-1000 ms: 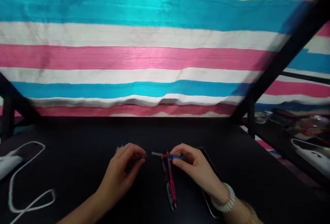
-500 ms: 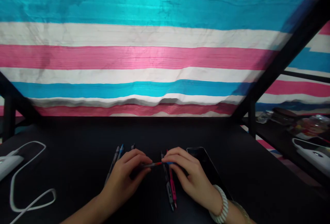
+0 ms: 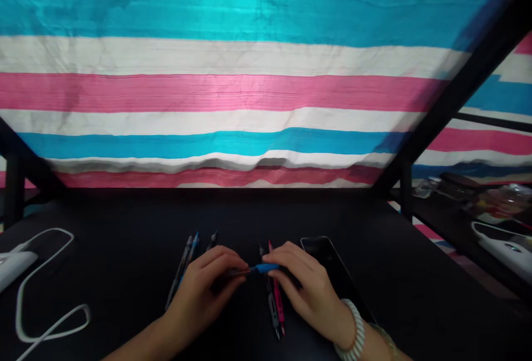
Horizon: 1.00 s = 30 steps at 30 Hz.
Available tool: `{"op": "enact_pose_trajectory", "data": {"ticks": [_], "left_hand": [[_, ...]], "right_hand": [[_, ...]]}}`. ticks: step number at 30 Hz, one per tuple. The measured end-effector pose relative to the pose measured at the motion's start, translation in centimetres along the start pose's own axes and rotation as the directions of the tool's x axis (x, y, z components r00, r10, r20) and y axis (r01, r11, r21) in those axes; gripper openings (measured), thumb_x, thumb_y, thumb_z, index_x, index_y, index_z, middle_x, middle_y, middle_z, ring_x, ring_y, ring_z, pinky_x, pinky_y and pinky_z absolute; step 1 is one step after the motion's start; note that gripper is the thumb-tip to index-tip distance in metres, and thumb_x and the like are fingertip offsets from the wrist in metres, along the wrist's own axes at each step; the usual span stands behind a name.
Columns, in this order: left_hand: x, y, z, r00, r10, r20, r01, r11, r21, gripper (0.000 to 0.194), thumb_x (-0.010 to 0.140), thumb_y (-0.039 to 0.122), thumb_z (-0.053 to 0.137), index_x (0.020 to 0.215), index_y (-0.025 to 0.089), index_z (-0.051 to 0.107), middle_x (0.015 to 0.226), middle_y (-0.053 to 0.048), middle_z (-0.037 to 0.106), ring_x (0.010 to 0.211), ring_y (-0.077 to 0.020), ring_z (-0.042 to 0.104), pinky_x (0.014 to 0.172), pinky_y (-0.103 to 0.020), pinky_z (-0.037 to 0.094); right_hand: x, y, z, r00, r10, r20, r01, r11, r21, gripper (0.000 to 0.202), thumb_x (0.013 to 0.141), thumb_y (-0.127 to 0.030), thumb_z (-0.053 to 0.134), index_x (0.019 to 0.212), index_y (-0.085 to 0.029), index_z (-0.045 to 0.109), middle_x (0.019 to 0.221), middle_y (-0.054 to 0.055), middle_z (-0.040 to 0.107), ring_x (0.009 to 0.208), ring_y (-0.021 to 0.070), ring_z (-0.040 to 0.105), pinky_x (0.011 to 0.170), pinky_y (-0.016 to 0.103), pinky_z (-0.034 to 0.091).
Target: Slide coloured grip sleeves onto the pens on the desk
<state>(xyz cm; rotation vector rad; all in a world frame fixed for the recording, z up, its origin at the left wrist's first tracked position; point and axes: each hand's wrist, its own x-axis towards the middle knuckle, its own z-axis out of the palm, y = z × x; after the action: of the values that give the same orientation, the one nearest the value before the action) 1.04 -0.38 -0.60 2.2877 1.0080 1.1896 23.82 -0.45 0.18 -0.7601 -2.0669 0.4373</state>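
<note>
Between my hands, over the black table, is a pen in parts. My left hand [image 3: 210, 280] pinches a thin, dark pen refill [image 3: 245, 271] with a reddish stretch near the fingertips. In my right hand [image 3: 301, 280], thumb and fingers close on a blue pen barrel [image 3: 266, 268], whose left end meets the refill. The far ends of both parts are hidden in the hands. Below the right fingers lie a black-grey pen [image 3: 272, 308] and a pink pen [image 3: 279, 305], side by side. Beyond my left hand rest a grey pen [image 3: 179, 272], a blue pen [image 3: 193, 247] and a dark pen [image 3: 211, 240].
A dark phone [image 3: 332, 261] lies flat beside my right hand. At the left, a white cable [image 3: 25, 283] loops from a white device [image 3: 16, 267]. Black frame bars and a striped sheet [image 3: 233, 92] stand behind the table. A side shelf [image 3: 449, 222] at right holds several items.
More of the blue barrel shows between my hands, and less of the refill's red stretch. My left hand has shifted slightly right; the dark pen behind it shows more.
</note>
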Motion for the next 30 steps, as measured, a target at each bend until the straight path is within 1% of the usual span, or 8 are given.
{"op": "enact_pose_trajectory", "data": {"ticks": [4, 8, 10, 12, 15, 22, 27, 30], "left_hand": [[-0.08, 0.13, 0.04, 0.999, 0.034, -0.014, -0.034, 0.999, 0.004, 0.014, 0.088, 0.011, 0.062, 0.098, 0.02, 0.065, 0.091, -0.003, 0.066, 0.081, -0.0127, 0.066, 0.07, -0.02, 0.054], [-0.11, 0.05, 0.13, 0.999, 0.048, -0.015, -0.047, 0.998, 0.041, 0.013, 0.087, 0.012, 0.063, 0.097, 0.021, 0.066, 0.09, -0.003, 0.067, 0.08, -0.0135, 0.066, 0.07, -0.022, 0.054], [-0.08, -0.05, 0.13, 0.999, 0.023, -0.032, -0.021, 0.998, 0.058, 0.013, 0.087, 0.013, 0.063, 0.097, 0.021, 0.065, 0.09, -0.003, 0.067, 0.079, -0.0138, 0.066, 0.07, -0.022, 0.054], [-0.02, -0.13, 0.09, 0.999, -0.008, -0.043, 0.01, 0.998, 0.058, 0.013, 0.087, 0.014, 0.063, 0.097, 0.021, 0.065, 0.091, -0.003, 0.067, 0.079, -0.0138, 0.067, 0.069, -0.022, 0.055], [0.03, -0.11, 0.02, 0.999, -0.023, -0.046, 0.025, 0.998, 0.053, 0.012, 0.088, 0.014, 0.062, 0.097, 0.021, 0.066, 0.091, -0.004, 0.067, 0.079, -0.0143, 0.067, 0.069, -0.023, 0.055], [0.11, 0.09, -0.08, 0.999, -0.032, -0.034, 0.032, 0.999, 0.025, 0.013, 0.09, 0.013, 0.059, 0.098, 0.021, 0.063, 0.092, -0.003, 0.066, 0.08, -0.0131, 0.066, 0.07, -0.022, 0.054], [-0.1, -0.35, 0.02, 0.999, -0.011, 0.044, 0.009, 0.999, 0.051, 0.014, 0.093, 0.011, 0.052, 0.101, 0.022, 0.057, 0.09, -0.001, 0.065, 0.077, -0.0119, 0.065, 0.07, -0.021, 0.052], [-0.55, -0.65, 0.27, 0.995, -0.027, 0.094, 0.019, 0.996, 0.085, 0.016, 0.093, 0.01, 0.05, 0.103, 0.023, 0.054, 0.088, 0.001, 0.065, 0.076, -0.0119, 0.065, 0.068, -0.021, 0.051]], "right_hand": [[-0.15, -0.08, -0.18, 0.999, 0.042, -0.018, -0.042, 0.999, -0.015, 0.019, 0.095, -0.019, 0.059, 0.114, -0.022, 0.061, 0.092, 0.003, 0.067, 0.084, 0.0167, 0.063, 0.079, 0.028, 0.05], [-0.08, -0.18, -0.33, 0.986, 0.16, 0.048, -0.162, 0.986, 0.03, 0.019, 0.097, -0.031, 0.057, 0.113, -0.022, 0.061, 0.073, -0.002, 0.06, 0.066, 0.0137, 0.06, 0.068, 0.026, 0.049], [0.07, -0.18, -0.42, 0.972, 0.223, 0.079, -0.229, 0.97, 0.077, 0.024, 0.094, -0.031, 0.062, 0.117, -0.023, 0.059, 0.074, -0.003, 0.059, 0.063, 0.0129, 0.057, 0.063, 0.024, 0.048], [0.23, -0.13, -0.5, 0.964, 0.253, 0.087, -0.262, 0.958, 0.115, 0.027, 0.093, -0.024, 0.062, 0.119, -0.024, 0.056, 0.084, -0.001, 0.062, 0.069, 0.0133, 0.059, 0.067, 0.024, 0.05], [0.32, -0.05, -0.57, 0.966, 0.249, 0.071, -0.257, 0.956, 0.139, 0.023, 0.093, -0.014, 0.054, 0.114, -0.023, 0.055, 0.095, 0.002, 0.063, 0.08, 0.0145, 0.063, 0.074, 0.026, 0.051], [0.11, -0.08, -0.47, 0.983, 0.177, 0.054, -0.182, 0.977, 0.109, 0.02, 0.093, -0.006, 0.044, 0.102, -0.022, 0.052, 0.094, 0.004, 0.063, 0.086, 0.0162, 0.064, 0.078, 0.029, 0.05], [0.04, 0.1, -0.41, 0.978, 0.191, 0.079, -0.194, 0.981, 0.03, 0.002, 0.095, -0.02, 0.056, 0.094, -0.02, 0.056, 0.082, 0.002, 0.061, 0.072, 0.015, 0.06, 0.067, 0.027, 0.046], [0.05, 0.2, -0.4, 0.979, 0.192, 0.074, -0.19, 0.981, -0.037, 0.018, 0.096, -0.034, 0.058, 0.087, -0.018, 0.058, 0.075, 0.001, 0.059, 0.066, 0.014, 0.056, 0.061, 0.025, 0.043]]}}
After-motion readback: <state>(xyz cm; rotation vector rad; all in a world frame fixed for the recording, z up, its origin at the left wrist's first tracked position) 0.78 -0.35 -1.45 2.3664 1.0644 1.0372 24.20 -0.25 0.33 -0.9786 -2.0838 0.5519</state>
